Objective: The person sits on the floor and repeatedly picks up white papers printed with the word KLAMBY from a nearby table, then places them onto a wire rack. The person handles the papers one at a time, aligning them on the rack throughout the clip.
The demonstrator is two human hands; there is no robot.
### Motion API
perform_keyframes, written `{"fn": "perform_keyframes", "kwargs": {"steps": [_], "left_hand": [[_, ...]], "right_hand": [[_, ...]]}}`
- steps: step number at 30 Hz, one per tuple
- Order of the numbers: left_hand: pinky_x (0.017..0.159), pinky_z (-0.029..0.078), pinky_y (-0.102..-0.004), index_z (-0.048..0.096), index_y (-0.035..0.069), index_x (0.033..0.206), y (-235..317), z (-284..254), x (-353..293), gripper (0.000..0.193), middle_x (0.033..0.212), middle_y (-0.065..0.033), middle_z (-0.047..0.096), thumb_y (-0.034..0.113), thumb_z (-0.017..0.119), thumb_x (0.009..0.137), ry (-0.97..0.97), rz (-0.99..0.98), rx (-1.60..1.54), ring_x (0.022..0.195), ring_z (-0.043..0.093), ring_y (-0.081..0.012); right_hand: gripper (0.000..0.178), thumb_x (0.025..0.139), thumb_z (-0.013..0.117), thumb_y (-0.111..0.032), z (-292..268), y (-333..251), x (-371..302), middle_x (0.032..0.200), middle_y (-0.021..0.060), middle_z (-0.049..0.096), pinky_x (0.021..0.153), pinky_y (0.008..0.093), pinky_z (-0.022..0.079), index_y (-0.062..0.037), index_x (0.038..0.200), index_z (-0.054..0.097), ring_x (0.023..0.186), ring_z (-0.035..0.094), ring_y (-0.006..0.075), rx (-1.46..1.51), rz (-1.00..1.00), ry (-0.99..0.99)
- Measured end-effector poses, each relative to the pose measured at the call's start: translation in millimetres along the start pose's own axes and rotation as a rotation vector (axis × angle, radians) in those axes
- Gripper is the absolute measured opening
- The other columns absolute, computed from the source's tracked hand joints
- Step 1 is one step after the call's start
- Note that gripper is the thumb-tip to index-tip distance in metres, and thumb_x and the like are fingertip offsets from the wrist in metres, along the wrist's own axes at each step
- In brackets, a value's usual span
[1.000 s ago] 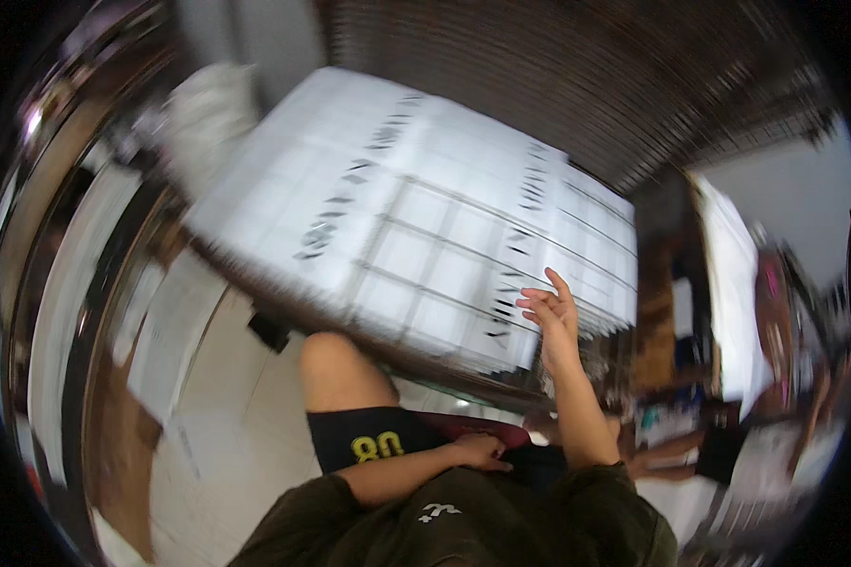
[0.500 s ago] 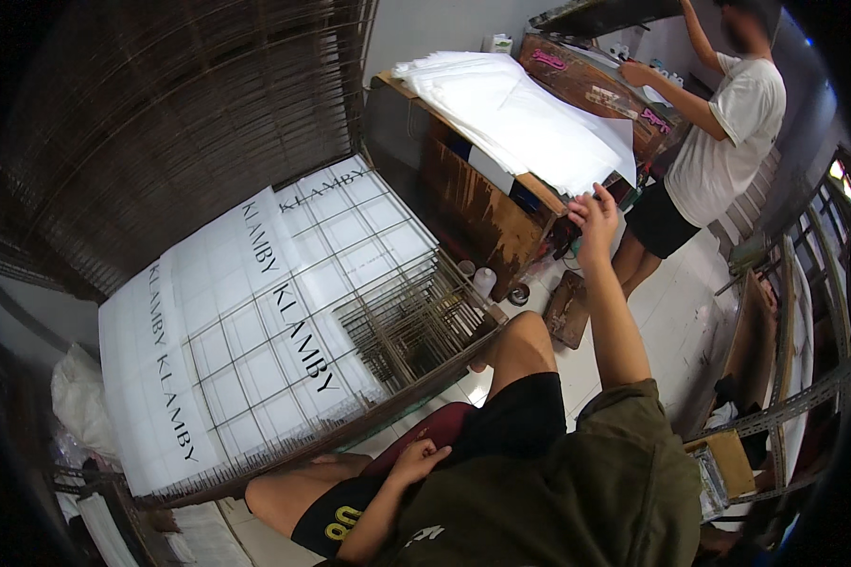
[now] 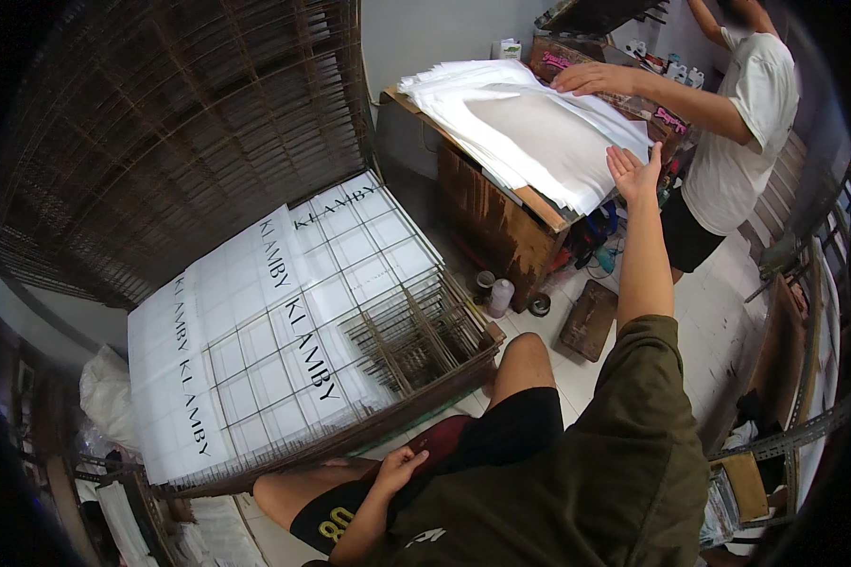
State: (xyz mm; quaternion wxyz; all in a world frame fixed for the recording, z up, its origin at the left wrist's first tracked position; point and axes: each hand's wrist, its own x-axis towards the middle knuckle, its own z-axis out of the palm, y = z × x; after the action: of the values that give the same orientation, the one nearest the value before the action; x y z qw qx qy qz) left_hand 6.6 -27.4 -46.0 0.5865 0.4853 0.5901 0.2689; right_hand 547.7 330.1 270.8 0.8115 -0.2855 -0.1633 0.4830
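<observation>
Sheets [image 3: 548,137] lie near the right grip [image 3: 638,173], palm open and holding nothing.

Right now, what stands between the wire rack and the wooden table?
In the head view, a small jar and a pale bottle stand between rack and table.

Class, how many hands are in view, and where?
3: the person's left hand at the lap, right hand open near the white sheets, and a co-worker's hand at those sheets. Their other hand is cut off.
</observation>
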Motion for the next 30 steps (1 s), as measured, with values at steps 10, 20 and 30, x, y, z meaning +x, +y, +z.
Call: {"fn": "perform_keyframes", "kwargs": {"steps": [10, 20, 30], "left_hand": [[0.055, 0.038, -0.0259, 0.050, 0.007, 0.067, 58, 18, -5, 0.039, 0.062, 0.0024, 0.047, 0.037, 0.071, 0.081, -0.072, 0.160, -0.058, 0.060, 0.042, -0.0081], [0.074, 0.042, -0.0234, 0.047, 0.006, 0.121, 312, 44, 89, 0.054, 0.103, -0.0044, 0.053, 0.042, 0.062, 0.085, -0.292, 0.328, -0.294, 0.088, 0.051, -0.0113], [0.076, 0.047, -0.0317, 0.053, 0.006, 0.107, 408, 68, 129, 0.033, 0.101, -0.0060, 0.057, 0.034, 0.056, 0.088, 0.054, 0.506, -0.735, 0.088, 0.055, -0.0147]], "right_hand": [[0.011, 0.086, 0.052, -0.008, -33, 55, 47, 0.086, 0.0084, 0.047, 0.082, 0.0317, 0.050, -0.0005, 0.093, 0.049, 0.080, 0.052, 0.0208, -0.257, 0.052, 0.172], [0.023, 0.092, 0.044, -0.010, 34, 107, -162, 0.105, 0.0136, 0.055, 0.086, 0.0368, 0.050, 0.0054, 0.109, 0.045, 0.094, 0.057, 0.0237, -0.050, -0.070, -0.076], [0.036, 0.093, 0.045, -0.013, 59, 172, -258, 0.119, 0.0204, 0.053, 0.090, 0.0409, 0.047, 0.0053, 0.123, 0.040, 0.106, 0.057, 0.0284, -0.202, -0.416, -0.137]]}}
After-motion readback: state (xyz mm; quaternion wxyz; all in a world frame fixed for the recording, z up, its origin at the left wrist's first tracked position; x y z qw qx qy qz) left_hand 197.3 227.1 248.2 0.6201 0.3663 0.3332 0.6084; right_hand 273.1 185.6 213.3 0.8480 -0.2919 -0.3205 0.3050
